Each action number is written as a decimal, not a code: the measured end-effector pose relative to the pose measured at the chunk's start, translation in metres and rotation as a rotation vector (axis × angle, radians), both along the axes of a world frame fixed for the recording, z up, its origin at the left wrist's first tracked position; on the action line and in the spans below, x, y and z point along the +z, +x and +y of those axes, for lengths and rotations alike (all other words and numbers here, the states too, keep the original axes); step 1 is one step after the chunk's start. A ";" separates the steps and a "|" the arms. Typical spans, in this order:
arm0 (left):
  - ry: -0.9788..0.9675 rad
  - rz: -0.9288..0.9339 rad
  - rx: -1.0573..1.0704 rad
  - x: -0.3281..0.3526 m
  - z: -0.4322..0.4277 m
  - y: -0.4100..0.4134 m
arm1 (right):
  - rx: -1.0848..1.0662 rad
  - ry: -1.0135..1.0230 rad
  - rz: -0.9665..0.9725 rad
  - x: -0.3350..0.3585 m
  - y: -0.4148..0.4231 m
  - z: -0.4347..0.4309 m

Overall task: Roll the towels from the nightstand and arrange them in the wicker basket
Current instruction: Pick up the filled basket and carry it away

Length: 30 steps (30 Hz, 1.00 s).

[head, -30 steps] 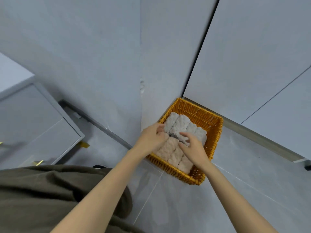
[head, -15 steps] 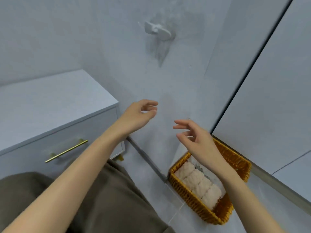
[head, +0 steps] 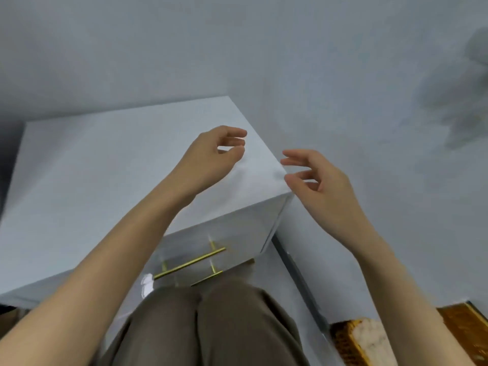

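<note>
Hands are hovering empty around the white nightstand (head: pixel 105 180): left hand (head: pixel 211 151) above its top at 11 o'clock, right hand (head: pixel 319 178) by its corner at 3 o'clock. Both are showing loosely curled, slightly spread fingers, pinching nothing. Wicker basket (head: pixel 343 336) is sitting at 5 o'clock, with a rolled towel (head: pixel 372 336) peeking out inside.

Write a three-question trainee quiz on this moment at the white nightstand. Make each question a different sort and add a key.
1. True or false: the person's bare left hand grips a rolled towel.
2. Multiple choice: the orange wicker basket sits A) on top of the white box-shaped nightstand; B) low at the right, beside the nightstand; C) on the person's lap.
3. Fill in: the nightstand's slim bar handles are ___ in colour.
Key: 1 false; it and the bare right hand both hold nothing. 2 B. 3 gold.
</note>
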State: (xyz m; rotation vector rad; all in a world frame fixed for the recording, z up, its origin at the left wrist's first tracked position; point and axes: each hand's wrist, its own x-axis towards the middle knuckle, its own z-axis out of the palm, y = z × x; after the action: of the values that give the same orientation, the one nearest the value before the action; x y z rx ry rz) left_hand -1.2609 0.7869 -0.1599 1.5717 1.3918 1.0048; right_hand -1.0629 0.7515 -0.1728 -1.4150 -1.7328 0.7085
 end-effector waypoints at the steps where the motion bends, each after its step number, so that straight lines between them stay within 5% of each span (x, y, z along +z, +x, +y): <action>1: -0.021 0.009 0.014 -0.005 0.020 -0.008 | 0.008 -0.009 -0.001 -0.003 -0.012 0.025; 11: -0.245 -0.040 0.064 0.027 0.116 -0.039 | 0.016 -0.170 -0.001 0.043 -0.064 0.136; 30: -0.354 -0.032 -0.136 0.407 0.066 -0.016 | -0.161 -0.331 0.055 0.424 -0.019 0.065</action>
State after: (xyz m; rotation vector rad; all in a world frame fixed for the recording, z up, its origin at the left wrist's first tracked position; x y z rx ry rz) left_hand -1.2767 0.8527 0.2469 1.3592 1.3363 0.6571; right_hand -1.0816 0.8164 0.2516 -1.7184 -1.4857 0.9674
